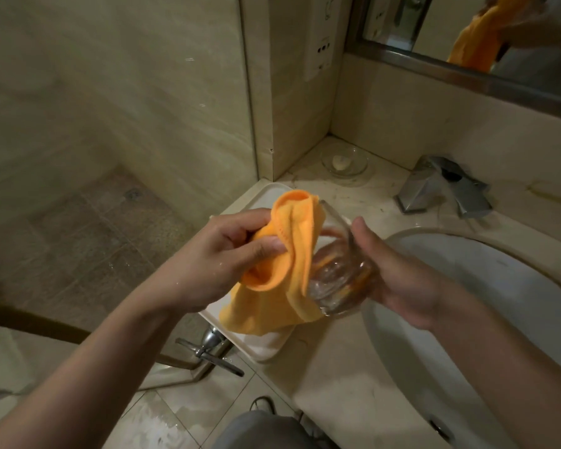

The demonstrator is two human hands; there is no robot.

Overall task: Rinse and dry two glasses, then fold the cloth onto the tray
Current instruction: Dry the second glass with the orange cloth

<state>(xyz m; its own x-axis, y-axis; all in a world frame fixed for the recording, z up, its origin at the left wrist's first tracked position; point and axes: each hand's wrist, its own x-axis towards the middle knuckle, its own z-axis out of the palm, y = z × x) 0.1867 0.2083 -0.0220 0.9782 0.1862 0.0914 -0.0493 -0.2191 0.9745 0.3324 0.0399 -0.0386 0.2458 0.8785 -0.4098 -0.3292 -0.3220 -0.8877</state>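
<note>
Orange cloth [282, 254] in left hand [221, 260]; right hand [399, 280] grips tilted glass [340, 277], mouth up-left

Both forearms were bare — no sleeves, watch or rings on the left hand [221, 254] or right hand [399, 280] — with grey trousers [259, 429] below.

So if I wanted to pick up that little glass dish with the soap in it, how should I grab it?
Take the glass dish by its rim, from above, fingers on opposite edges. It is shallow, lies flat on the counter and sits in a wall corner, so only the top is open.
</note>
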